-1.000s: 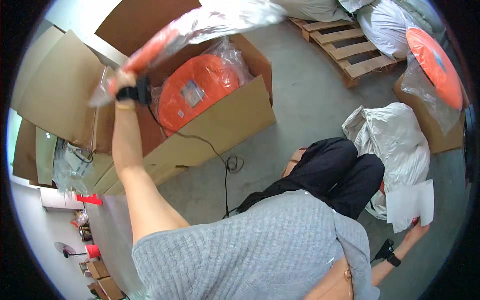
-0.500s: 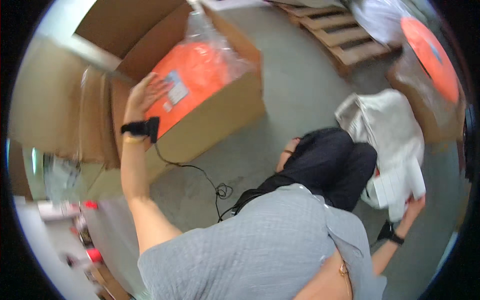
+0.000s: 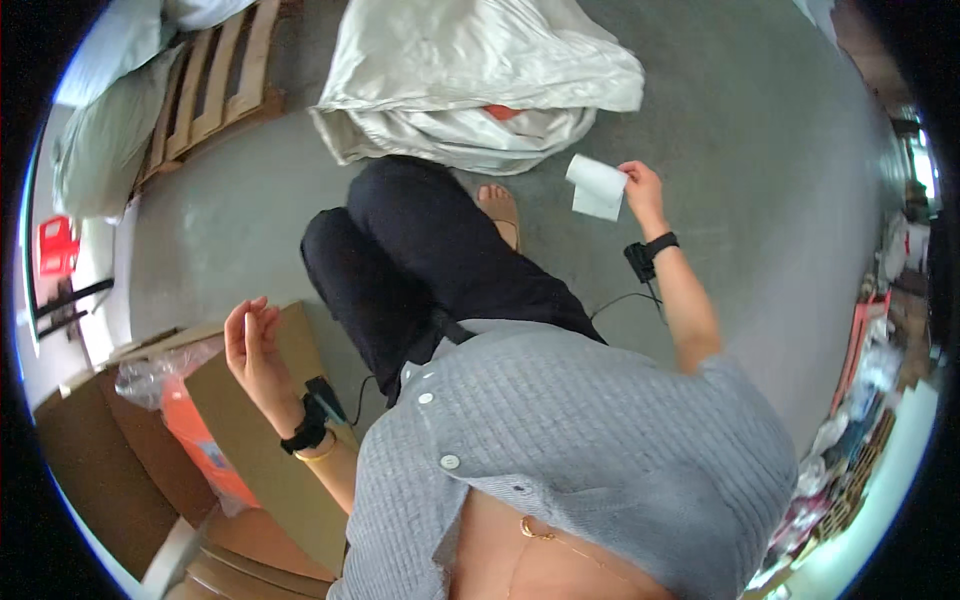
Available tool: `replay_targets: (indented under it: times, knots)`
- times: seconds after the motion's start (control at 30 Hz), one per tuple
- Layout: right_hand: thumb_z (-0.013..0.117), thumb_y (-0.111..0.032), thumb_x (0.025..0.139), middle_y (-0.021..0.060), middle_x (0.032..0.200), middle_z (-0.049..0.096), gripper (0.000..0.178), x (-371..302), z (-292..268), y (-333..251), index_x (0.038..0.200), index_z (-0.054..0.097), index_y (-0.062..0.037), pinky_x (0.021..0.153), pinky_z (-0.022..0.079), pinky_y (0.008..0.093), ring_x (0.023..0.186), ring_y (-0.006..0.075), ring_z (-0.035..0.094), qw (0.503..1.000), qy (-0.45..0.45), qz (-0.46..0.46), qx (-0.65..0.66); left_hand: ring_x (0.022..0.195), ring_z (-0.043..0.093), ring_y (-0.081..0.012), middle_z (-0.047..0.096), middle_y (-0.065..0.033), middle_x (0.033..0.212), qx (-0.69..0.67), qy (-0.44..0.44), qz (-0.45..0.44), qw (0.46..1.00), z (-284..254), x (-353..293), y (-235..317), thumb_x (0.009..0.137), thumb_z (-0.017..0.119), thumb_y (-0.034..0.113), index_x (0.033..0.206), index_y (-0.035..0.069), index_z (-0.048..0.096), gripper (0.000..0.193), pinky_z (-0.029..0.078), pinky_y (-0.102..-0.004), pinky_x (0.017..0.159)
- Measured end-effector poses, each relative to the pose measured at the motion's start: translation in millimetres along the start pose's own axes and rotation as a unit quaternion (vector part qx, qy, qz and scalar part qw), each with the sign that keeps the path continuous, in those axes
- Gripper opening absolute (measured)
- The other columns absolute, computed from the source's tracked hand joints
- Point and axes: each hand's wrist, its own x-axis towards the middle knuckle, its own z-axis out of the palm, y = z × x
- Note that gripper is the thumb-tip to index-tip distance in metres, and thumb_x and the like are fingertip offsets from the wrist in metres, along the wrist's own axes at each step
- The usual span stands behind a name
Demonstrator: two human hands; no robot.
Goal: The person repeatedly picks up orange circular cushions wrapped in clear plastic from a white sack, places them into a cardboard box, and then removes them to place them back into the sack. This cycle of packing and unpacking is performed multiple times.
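Note:
My right hand (image 3: 641, 186) is raised out to the side, pinching a white slip of paper (image 3: 597, 187) above the grey concrete floor. My left hand (image 3: 251, 344) hangs empty with loosely curled fingers, just over the flap of an open cardboard box (image 3: 262, 440). Inside that box lies an orange round item in clear plastic wrap (image 3: 192, 432). Both wrists carry a black band with a small device. My legs in black trousers (image 3: 420, 260) are bent beneath me.
A crumpled white plastic sack (image 3: 470, 75) lies on the floor ahead of my knees. A wooden pallet (image 3: 205, 90) and pale stuffed bags (image 3: 100, 140) sit at the upper left. Cluttered goods line the right edge (image 3: 880, 340).
The view swung round from the box to the floor. My left hand let go of the wrapped orange item, which now lies in the box. My right hand lifted the paper higher.

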Motion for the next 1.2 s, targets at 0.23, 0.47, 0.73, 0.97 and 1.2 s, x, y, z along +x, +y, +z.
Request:
replay_targets:
  times: [0.23, 0.47, 0.73, 0.97, 1.2]
  knots:
    - [0.046, -0.003, 0.079, 0.0196, 0.117, 0.050, 0.031, -10.5, 41.7, 71.1, 0.110, 0.050, -0.0057, 0.083, 0.042, 0.0396, 0.104, 0.0351, 0.050, 0.997, 0.077, 0.027, -0.013, 0.080, 0.060, -0.0162, 0.061, -0.0115, 0.095, 0.030, -0.063, -0.066, 0.995, 83.0, 14.4, -19.2, 0.088, 0.050, 0.007, 0.100, -0.001, 0.055, 0.015, 0.048, -0.0265, 0.073]
    - [0.048, -0.003, 0.077, 0.0187, 0.111, 0.053, 0.035, -58.3, 154.7, 107.0, 0.112, 0.049, -0.0050, 0.082, 0.043, 0.0389, 0.095, 0.0330, 0.053, 0.999, -0.010, -0.047, 0.011, 0.078, 0.060, -0.0161, 0.061, -0.0115, 0.093, 0.065, -0.046, -0.122, 0.989, 97.3, 1.9, -31.7, 0.088, 0.051, 0.008, 0.098, -0.001, 0.055, 0.014, 0.049, -0.0269, 0.072]
    - [0.053, -0.009, 0.078, 0.0153, 0.095, 0.058, 0.021, 15.1, 138.0, -16.3, 0.098, 0.055, -0.0035, 0.073, 0.044, 0.0412, 0.084, 0.0300, 0.057, 0.994, -0.057, 0.004, 0.094, 0.074, 0.061, -0.0159, 0.060, -0.0130, 0.095, 0.036, -0.050, -0.151, 0.987, 89.9, -6.4, -49.5, 0.088, 0.050, 0.009, 0.104, 0.000, 0.052, 0.018, 0.049, -0.0233, 0.062]
    - [0.049, -0.021, 0.081, 0.0191, 0.089, 0.061, 0.027, 143.8, 173.5, -56.1, 0.100, 0.058, -0.0034, 0.076, 0.045, 0.0411, 0.085, 0.0348, 0.057, 0.954, -0.158, -0.218, -0.133, 0.058, 0.059, -0.0128, 0.061, -0.0125, 0.081, 0.030, -0.063, -0.161, 0.984, 87.7, 5.8, -62.7, 0.089, 0.049, 0.011, 0.104, 0.000, 0.052, 0.018, 0.047, -0.0208, 0.049]
    - [0.050, -0.038, 0.078, 0.0261, 0.091, 0.059, 0.044, 138.0, 212.8, -18.9, 0.092, 0.062, 0.0022, 0.076, 0.045, 0.0428, 0.087, 0.0387, 0.057, 0.953, -0.261, -0.065, -0.137, 0.050, 0.056, -0.0125, 0.061, -0.0113, 0.074, 0.029, -0.042, -0.163, 0.985, 84.3, 6.4, -67.7, 0.090, 0.048, 0.012, 0.102, 0.000, 0.052, 0.018, 0.046, -0.0199, 0.044]
